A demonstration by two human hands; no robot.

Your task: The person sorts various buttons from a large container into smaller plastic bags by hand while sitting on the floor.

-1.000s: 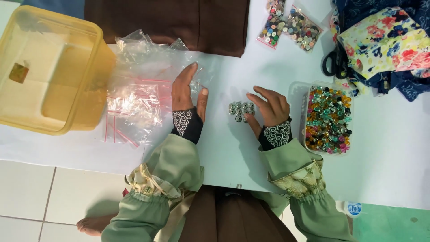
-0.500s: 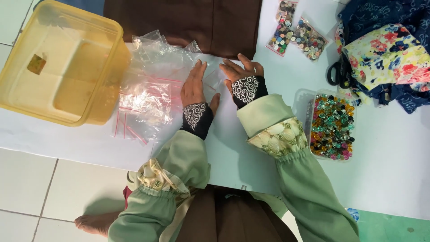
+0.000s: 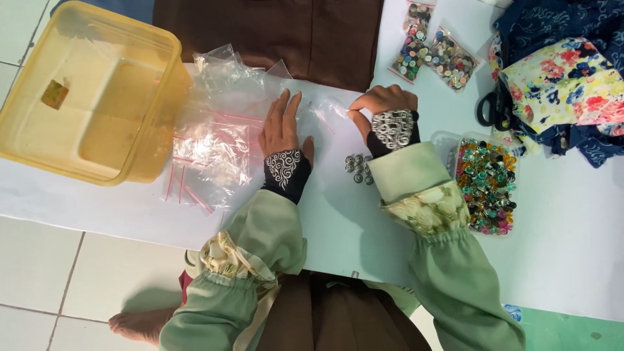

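Small clear zip bag, pinched at one edge by the right hand, lies on the white table between both hands. Right fingertips are closed together on the plastic. Left hand rests flat, palm down, fingers spread and holding nothing, at the edge of a loose heap of clear zip bags with pink seals.

Head view, further notes: a cluster of silver buttons sits on the table just beside the right wrist cuff. A clear tray of mixed coloured buttons stands right of that forearm. Two filled button bags lie at the far edge. A yellow plastic tub sits at left, touching the bag heap. Brown cloth lies beyond; floral fabric and black scissors are at right.
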